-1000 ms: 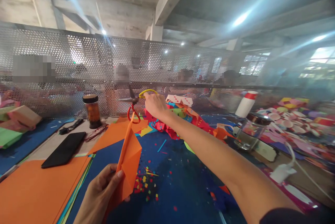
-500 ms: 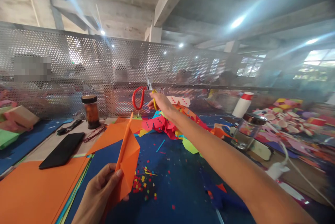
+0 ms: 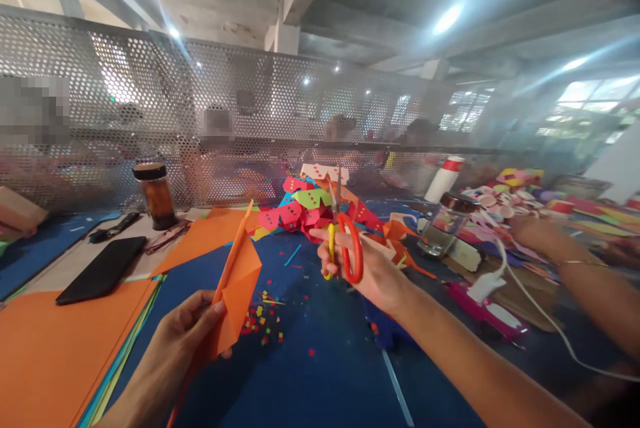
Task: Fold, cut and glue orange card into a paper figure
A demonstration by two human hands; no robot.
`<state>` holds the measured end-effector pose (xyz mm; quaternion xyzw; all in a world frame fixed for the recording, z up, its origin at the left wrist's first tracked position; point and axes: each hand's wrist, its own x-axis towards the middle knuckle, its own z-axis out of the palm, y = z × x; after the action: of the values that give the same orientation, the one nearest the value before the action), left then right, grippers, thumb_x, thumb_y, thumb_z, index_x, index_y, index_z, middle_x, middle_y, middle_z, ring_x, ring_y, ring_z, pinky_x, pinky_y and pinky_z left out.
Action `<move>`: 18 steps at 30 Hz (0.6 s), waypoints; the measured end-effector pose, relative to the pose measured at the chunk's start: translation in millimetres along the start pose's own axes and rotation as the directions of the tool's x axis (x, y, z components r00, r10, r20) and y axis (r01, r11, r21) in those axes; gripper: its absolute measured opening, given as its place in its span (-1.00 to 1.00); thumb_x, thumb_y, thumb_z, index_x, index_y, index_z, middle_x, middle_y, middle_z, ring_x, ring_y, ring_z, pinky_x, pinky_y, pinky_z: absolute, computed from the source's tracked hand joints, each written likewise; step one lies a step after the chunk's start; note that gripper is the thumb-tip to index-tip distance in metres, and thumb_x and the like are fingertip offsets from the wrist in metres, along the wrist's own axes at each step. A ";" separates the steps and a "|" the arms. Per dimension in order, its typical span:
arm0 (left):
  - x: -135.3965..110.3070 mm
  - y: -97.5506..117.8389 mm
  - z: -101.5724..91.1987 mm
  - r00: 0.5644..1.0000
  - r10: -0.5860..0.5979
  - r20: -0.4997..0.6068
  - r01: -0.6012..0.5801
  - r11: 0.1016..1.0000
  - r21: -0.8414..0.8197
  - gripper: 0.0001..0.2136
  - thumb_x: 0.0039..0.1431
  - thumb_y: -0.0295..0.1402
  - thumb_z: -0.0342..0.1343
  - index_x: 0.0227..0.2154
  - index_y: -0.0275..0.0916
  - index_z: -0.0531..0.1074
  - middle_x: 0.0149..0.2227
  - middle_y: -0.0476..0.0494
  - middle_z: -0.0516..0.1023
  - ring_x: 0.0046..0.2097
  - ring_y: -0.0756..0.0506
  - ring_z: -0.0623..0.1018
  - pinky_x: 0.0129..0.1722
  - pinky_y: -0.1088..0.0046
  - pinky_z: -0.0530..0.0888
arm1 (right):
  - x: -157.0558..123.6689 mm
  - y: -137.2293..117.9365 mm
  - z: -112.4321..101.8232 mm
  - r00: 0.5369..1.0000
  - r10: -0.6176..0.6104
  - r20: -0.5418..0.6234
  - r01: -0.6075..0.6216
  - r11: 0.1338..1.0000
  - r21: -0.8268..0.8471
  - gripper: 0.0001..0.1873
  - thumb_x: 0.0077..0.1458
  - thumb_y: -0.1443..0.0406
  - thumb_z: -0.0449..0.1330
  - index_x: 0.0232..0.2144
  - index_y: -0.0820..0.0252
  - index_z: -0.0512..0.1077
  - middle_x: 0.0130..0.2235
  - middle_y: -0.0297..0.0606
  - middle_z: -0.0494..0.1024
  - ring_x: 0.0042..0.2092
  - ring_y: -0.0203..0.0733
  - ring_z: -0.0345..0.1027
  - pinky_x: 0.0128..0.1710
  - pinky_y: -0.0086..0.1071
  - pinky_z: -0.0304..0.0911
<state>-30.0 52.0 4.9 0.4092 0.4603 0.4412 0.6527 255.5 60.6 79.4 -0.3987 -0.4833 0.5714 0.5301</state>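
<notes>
My left hand [image 3: 193, 325] pinches a folded sheet of orange paper [image 3: 240, 288], thumb on the near face, and holds it upright above the blue table [image 3: 300, 388]. At centre right, my right hand [image 3: 370, 268] is closed on a pair of scissors [image 3: 353, 248] with one red and one yellow handle loop. The blades point up and away from the orange paper. Beyond the scissors lies a heap of cut paper pieces [image 3: 295, 211] in red, green and orange, some with punched dots. Small paper scraps [image 3: 263, 321] are scattered between my hands.
Orange sheets [image 3: 65, 348] and a black phone [image 3: 103, 270] lie left, near a dark-lidded jar [image 3: 156, 198]. To the right are a glass jar [image 3: 445, 225], a white bottle [image 3: 443, 180], a pink power strip [image 3: 485, 311] and another person's arm [image 3: 590, 288]. A perforated metal screen [image 3: 280, 108] stands behind.
My right hand has brought the scissors down and to the right, away from the screen. The left hand keeps its hold on the orange paper. Another person's arm has appeared at right.
</notes>
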 end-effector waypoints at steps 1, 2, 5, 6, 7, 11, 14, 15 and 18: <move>-0.8 0.5 0.0 1.000 -0.022 0.021 0.022 1.000 -0.003 -0.49 -0.19 0.04 0.45 -0.29 -0.17 0.46 -0.48 0.02 0.58 -0.55 -0.02 0.53 -0.51 0.51 0.48 | -6.9 4.7 0.5 1.000 0.016 0.015 -0.016 1.000 0.026 -0.45 0.03 0.00 0.31 0.00 0.17 0.46 -0.34 -0.30 0.38 -0.40 -0.27 0.17 -0.27 -0.26 0.26; -1.9 1.3 0.0 0.998 -0.044 0.050 0.044 0.999 -0.011 -0.50 -0.17 0.02 0.45 -0.26 -0.17 0.46 -0.49 0.03 0.58 -0.55 -0.02 0.54 -0.52 0.50 0.47 | -13.1 9.2 2.1 0.998 0.039 0.039 -0.041 0.998 0.046 -0.49 0.03 0.06 0.31 -0.03 0.19 0.46 -0.35 -0.31 0.39 -0.42 -0.28 0.17 -0.30 -0.28 0.24; -6.0 5.2 0.6 0.990 -0.084 0.116 0.084 0.996 -0.001 -0.52 -0.13 0.00 0.44 -0.21 -0.16 0.48 -0.52 0.05 0.57 -0.55 -0.05 0.56 -0.54 0.50 0.47 | -27.7 21.1 10.9 0.988 0.095 0.122 -0.107 0.989 0.100 -0.61 -0.03 0.17 0.27 -0.15 0.21 0.45 -0.39 -0.35 0.39 -0.49 -0.36 0.09 -0.40 -0.35 0.16; -6.9 6.6 1.0 0.987 -0.093 0.133 0.093 0.996 0.007 -0.53 -0.12 0.00 0.43 -0.22 -0.16 0.48 -0.52 0.05 0.57 -0.55 -0.06 0.57 -0.54 0.50 0.46 | -31.3 24.5 14.7 0.985 0.110 0.133 -0.124 0.987 0.101 -0.65 -0.05 0.17 0.27 -0.19 0.21 0.43 -0.42 -0.38 0.37 -0.51 -0.39 0.03 -0.44 -0.39 0.11; -7.1 7.8 1.3 0.983 -0.104 0.149 0.102 0.995 0.018 -0.55 -0.10 -0.01 0.43 -0.24 -0.16 0.48 -0.52 0.05 0.57 -0.55 -0.07 0.58 -0.54 0.51 0.45 | -34.2 27.5 18.7 0.982 0.138 0.130 -0.150 0.985 0.081 -0.66 -0.05 0.16 0.27 -0.22 0.20 0.41 -0.45 -0.42 0.34 -0.53 -0.41 -0.04 -0.49 -0.42 0.02; 0.2 10.1 3.2 0.966 -0.098 0.239 0.076 0.992 0.099 -0.61 -0.07 -0.03 0.42 -0.34 -0.20 0.47 -0.51 0.00 0.59 -0.53 -0.04 0.57 -0.55 0.56 0.39 | -41.4 36.3 36.5 0.979 0.206 -0.008 -0.203 0.955 -0.217 -0.63 -0.08 0.15 0.38 -0.32 0.16 0.31 -0.48 -0.50 0.25 -0.51 -0.42 -0.06 -0.52 -0.45 -0.08; 7.9 11.9 8.6 0.944 -0.086 0.317 0.041 0.988 0.146 -0.61 -0.05 -0.01 0.41 -0.37 -0.21 0.49 -0.47 -0.04 0.63 -0.49 -0.05 0.58 -0.51 0.55 0.39 | -43.0 39.8 47.3 0.976 0.216 -0.034 -0.217 0.938 -0.271 -0.53 -0.17 0.13 0.45 -0.38 0.14 0.24 -0.46 -0.49 0.26 -0.44 -0.38 0.08 -0.43 -0.43 0.08; 9.0 13.2 11.6 0.938 -0.090 0.335 0.041 0.988 0.152 -0.61 -0.05 0.00 0.40 -0.37 -0.21 0.50 -0.47 -0.05 0.63 -0.49 -0.05 0.59 -0.51 0.55 0.39 | -43.1 40.7 49.4 0.977 0.210 -0.027 -0.209 0.943 -0.258 -0.51 -0.17 0.11 0.45 -0.38 0.14 0.24 -0.44 -0.47 0.29 -0.42 -0.35 0.13 -0.40 -0.42 0.11; 7.9 17.7 22.1 0.927 -0.116 0.356 0.063 0.985 0.159 -0.61 -0.05 0.01 0.40 -0.38 -0.22 0.50 -0.46 -0.06 0.64 -0.45 -0.08 0.61 -0.48 0.54 0.40 | -42.3 44.2 50.8 0.985 0.165 -0.049 -0.172 0.952 -0.255 -0.59 -0.06 0.10 0.38 -0.37 0.14 0.24 -0.43 -0.43 0.32 -0.41 -0.33 0.19 -0.39 -0.39 0.14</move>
<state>-10.8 61.6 25.0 0.5085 0.3805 0.2931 0.7147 201.7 13.4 44.8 -0.5119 -0.5105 0.5411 0.4295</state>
